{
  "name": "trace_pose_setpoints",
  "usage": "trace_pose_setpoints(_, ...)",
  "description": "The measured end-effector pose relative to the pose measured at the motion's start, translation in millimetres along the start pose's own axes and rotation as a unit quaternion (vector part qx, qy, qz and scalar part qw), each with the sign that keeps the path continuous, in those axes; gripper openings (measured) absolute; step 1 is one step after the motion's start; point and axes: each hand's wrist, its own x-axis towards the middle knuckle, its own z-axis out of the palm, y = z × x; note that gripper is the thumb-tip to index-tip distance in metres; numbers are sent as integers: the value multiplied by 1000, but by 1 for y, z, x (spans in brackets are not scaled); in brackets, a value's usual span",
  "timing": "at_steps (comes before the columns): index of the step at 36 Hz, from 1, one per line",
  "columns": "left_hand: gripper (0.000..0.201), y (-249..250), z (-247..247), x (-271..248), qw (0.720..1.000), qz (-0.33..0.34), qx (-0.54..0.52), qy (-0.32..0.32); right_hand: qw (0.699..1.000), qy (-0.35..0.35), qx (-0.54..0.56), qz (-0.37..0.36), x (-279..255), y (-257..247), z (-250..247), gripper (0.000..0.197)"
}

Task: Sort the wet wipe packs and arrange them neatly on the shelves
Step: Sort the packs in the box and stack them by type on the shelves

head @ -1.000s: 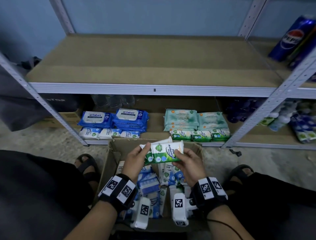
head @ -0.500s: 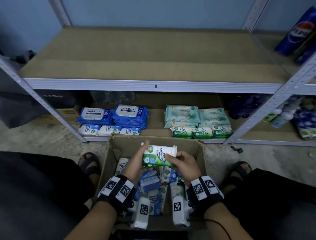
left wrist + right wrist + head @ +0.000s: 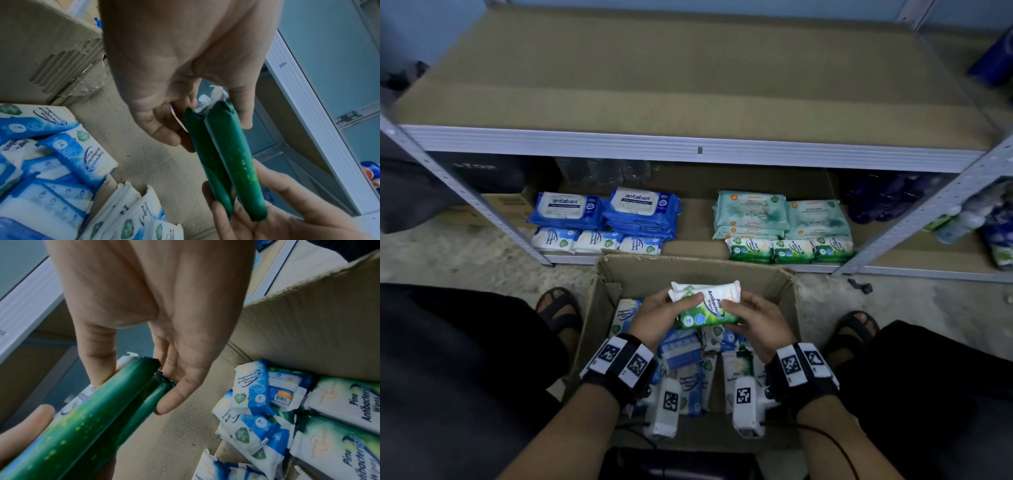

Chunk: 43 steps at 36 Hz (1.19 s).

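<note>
Above box, both hands gripping green packs.

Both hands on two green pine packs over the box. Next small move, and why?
Probably carry the two green pine packs forward and down to the row of green pine packs at the front right of the lower shelf. The left hand and right hand already grip the pair from both ends, edges aligned, above the cardboard box, and that row holds the matching kind.

Glossy plastic green packs; matt, rough corrugated cardboard box; painted metal shelf.
</note>
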Motion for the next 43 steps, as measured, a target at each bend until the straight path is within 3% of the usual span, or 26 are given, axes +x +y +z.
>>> trace_pose_setpoints(5, 37, -13, -9, 13, 997, -14, 74, -18, 999, -4, -9, 34, 6, 9, -7, 40)
trace_pose_setpoints(7, 42, -17, -14, 18, 989, -46, 133, -53, 998, -16, -34, 51, 8, 12, -13, 37)
trace_pose_setpoints(9, 37, -24, -22, 24, 969, -96, 214, -83, 993, -35, -88, 68, 9, 17, -22, 27)
trace_pose_setpoints(11, 37, -33, -28, 31, 926, -142, 332, -111, 978, -52, -188, 78, 16, 23, -31, 19)
trace_pose_setpoints(13, 58, -45, -32, 39, 865, -171, 443, -158, 936, -67, -337, 75, 26, 29, -38, 31)
trace_pose_setpoints(14, 58, -51, -32, 42, 843, -177, 478, -171, 903, -77, -416, 76, 30, 31, -39, 37)
trace_pose_setpoints(16, 59, -63, -33, 49, 816, -179, 521, -174, 826, -111, -547, 82, 37, 37, -39, 36)
trace_pose_setpoints(18, 65, -70, -31, 57, 804, -169, 544, -170, 766, -128, -622, 99, 42, 45, -39, 69)
trace_pose_setpoints(20, 56, -77, -30, 65, 793, -138, 564, -181, 741, -129, -651, 99, 42, 48, -36, 80)
trace_pose_setpoints(23, 37, -88, -26, 78, 788, -78, 575, -206, 719, -143, -673, 100, 47, 57, -35, 78)
trace_pose_setpoints(28, 29, -106, -16, 93, 727, -8, 630, -273, 675, -193, -701, 125, 59, 63, -38, 79)
trace_pose_setpoints(32, 24, -131, -9, 95, 675, 27, 669, -309, 664, -197, -710, 126, 67, 64, -52, 77)
trace_pose_setpoints(35, 30, -148, -6, 94, 600, 42, 722, -342, 656, -195, -718, 126, 70, 65, -61, 68)
trace_pose_setpoints(38, 33, -171, -11, 101, 573, 83, 732, -359, 657, -196, -717, 126, 72, 66, -65, 63)
trace_pose_setpoints(40, 14, -167, -10, 97, 558, 136, 753, -322, 664, -197, -709, 131, 73, 65, -64, 66)
trace_pose_setpoints(41, 13, -164, -8, 95, 543, 146, 764, -316, 669, -196, -704, 134, 74, 65, -63, 68)
trace_pose_setpoints(43, 28, -159, -7, 93, 515, 133, 784, -321, 680, -198, -694, 133, 75, 65, -61, 71)
